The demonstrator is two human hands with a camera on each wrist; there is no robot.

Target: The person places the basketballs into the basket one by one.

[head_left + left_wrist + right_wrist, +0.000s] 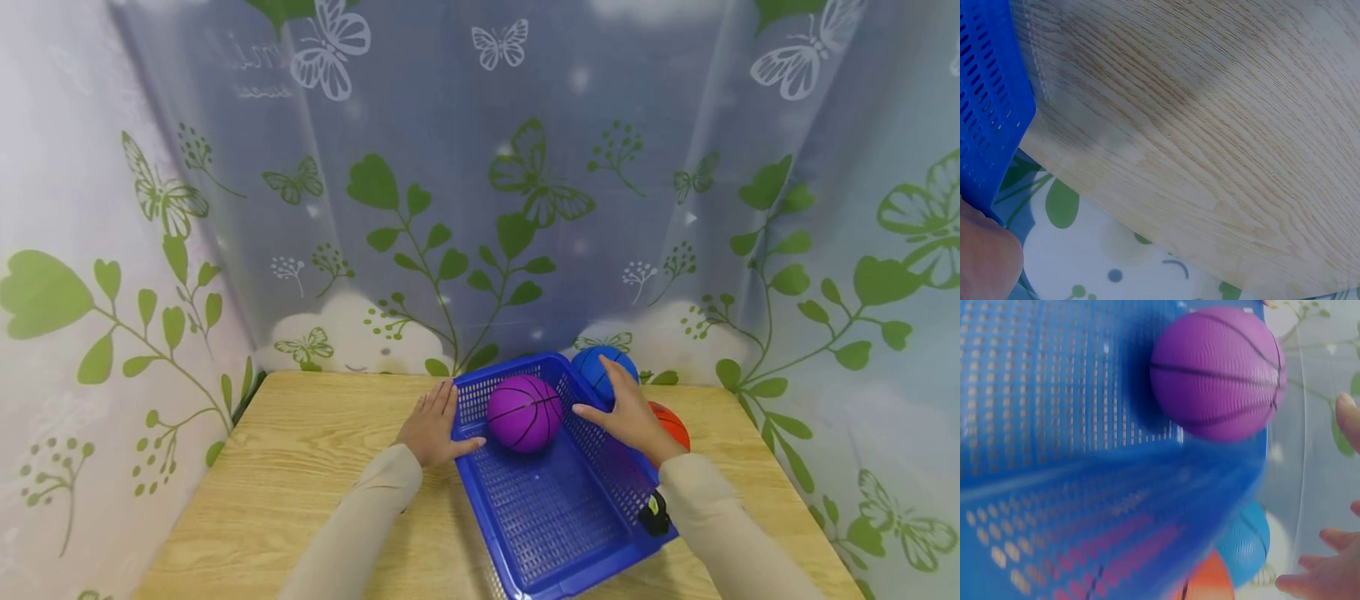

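A blue plastic basket (pixel 555 517) with mesh walls stands on the table, with a purple ball (pixel 524 413) marked with black basketball lines inside at its far end. My left hand (pixel 435 429) is at the basket's left rim, its fingers straight along the rim toward the far corner and its thumb reaching over the inside. The left wrist view has only part of this hand, by the basket's corner. Over the right wall, my right hand (pixel 630 415) has its thumb and fingers spread, with nothing held. In the right wrist view, its fingertips (pixel 1329 572) are apart from the purple ball.
Outside the basket's right wall are a blue ball (pixel 604 372) and an orange-red ball (pixel 670 425). Something pink shows through that wall's holes. A small black object (pixel 655 514) appears below the right sleeve. A curtain printed with leaves and butterflies (pixel 480 208) surrounds the wooden table (pixel 330 467).
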